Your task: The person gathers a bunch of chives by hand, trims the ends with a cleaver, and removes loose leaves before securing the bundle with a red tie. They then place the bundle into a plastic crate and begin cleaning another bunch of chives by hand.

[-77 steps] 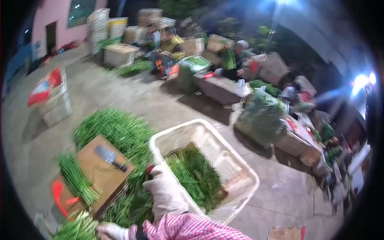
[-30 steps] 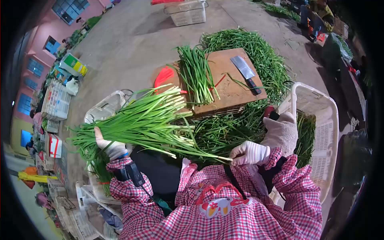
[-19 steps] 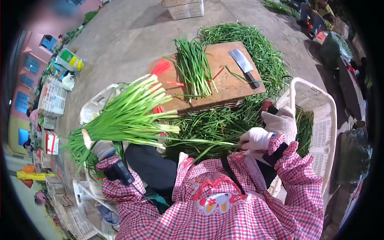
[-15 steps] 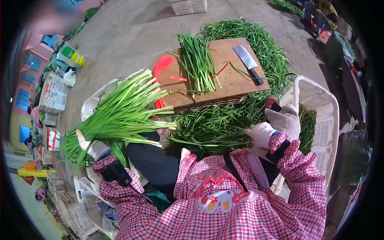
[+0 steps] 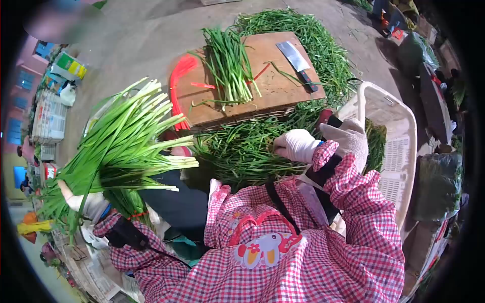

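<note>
A large bunch of garlic chives (image 5: 121, 136) is gripped near its leafy end by my gloved left hand (image 5: 86, 202); the pale stems point right and up. Beneath the bunch, a second bundle of chives (image 5: 130, 207) with a red tie shows partly. My gloved right hand (image 5: 298, 145) is closed over loose greens (image 5: 242, 151), its fingertips turned down; whatever lies in them is hidden. Ahead, a wooden board (image 5: 273, 50) bears another bunch of chives (image 5: 230, 65), a cleaver (image 5: 298, 63) and red ties (image 5: 182, 76).
A white plastic basket (image 5: 411, 151) stands at my right. More cut greens (image 5: 323, 45) are heaped behind the board. Stacked white crates (image 5: 50, 121) line the left side, and a wrapped bundle (image 5: 437, 187) sits at far right.
My left hand has moved the chives left and toward me, uncovering more of the tied bundle. My right hand has shifted left over the loose greens. The camera view has tilted down slightly.
</note>
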Tool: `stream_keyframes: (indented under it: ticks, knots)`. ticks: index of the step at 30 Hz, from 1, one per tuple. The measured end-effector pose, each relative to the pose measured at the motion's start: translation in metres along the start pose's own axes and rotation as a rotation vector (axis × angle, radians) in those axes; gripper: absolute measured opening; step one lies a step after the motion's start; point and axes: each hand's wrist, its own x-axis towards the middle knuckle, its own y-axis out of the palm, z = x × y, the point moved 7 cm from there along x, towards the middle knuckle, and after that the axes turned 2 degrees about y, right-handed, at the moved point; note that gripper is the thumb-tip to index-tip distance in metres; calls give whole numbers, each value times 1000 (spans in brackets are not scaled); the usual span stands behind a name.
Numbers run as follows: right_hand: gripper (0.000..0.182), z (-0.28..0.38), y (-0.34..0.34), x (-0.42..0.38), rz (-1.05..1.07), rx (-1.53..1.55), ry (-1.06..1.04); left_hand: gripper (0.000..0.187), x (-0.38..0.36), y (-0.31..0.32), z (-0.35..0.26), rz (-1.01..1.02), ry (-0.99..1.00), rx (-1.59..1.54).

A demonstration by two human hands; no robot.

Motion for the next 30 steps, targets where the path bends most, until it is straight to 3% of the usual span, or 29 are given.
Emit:
stream_keyframes:
  ticks: [1, 3, 5, 9, 10, 11, 12, 14, 16, 17, 19, 20, 23, 26, 28, 30]
  knots:
    - [22, -10, 5, 0, 55, -91, 37, 44, -21, 21, -7, -154, 40, -18]
    - [24, -19, 23, -4, 294, -230, 77, 44, -6, 21, 3, 229, -202, -222]
    - [27, -20, 44, -10, 571, -442, 185, 44, -5, 16, 16, 281, -247, -278]
    - [21, -38, 102, -2, 662, -570, 141, 44, -47, 77, 18, 518, -370, -483]
    - [20, -55, 129, 5, 595, -564, 183, 40, -81, 114, 19, 631, -514, -660]
    - [20, -87, 161, 21, 518, -564, 218, 40, -81, 108, 23, 634, -492, -667]
    - [23, -101, 170, 28, 531, -528, 232, 38, -76, 89, 34, 572, -330, -455]
    - [28, -111, 172, 27, 624, -429, 255, 34, -81, 80, 49, 303, -160, -235]
    - [33, -117, 166, 23, 693, -351, 264, 32, -109, 107, 60, 254, -232, -321]
    - [36, -118, 162, 16, 719, -304, 276, 31, -120, 119, 61, 408, -306, -403]
    - [40, -127, 166, 3, 686, -212, 272, 30, -128, 122, 56, 366, -225, -240]
    - [42, -137, 175, -4, 645, -152, 268, 35, -129, 122, 62, 417, -319, -397]
    - [42, -104, 146, -11, 759, -119, 275, 34, -127, 105, 77, 351, -204, -349]
    - [40, -80, 122, -6, 746, -317, 185, 35, -130, 100, 85, 402, -321, -429]
    - [34, -59, 89, -1, 609, -291, 232, 34, -132, 98, 86, 349, -323, -350]
    - [33, -43, 50, -4, 419, -78, 219, 35, -129, 82, 99, 265, -297, -246]
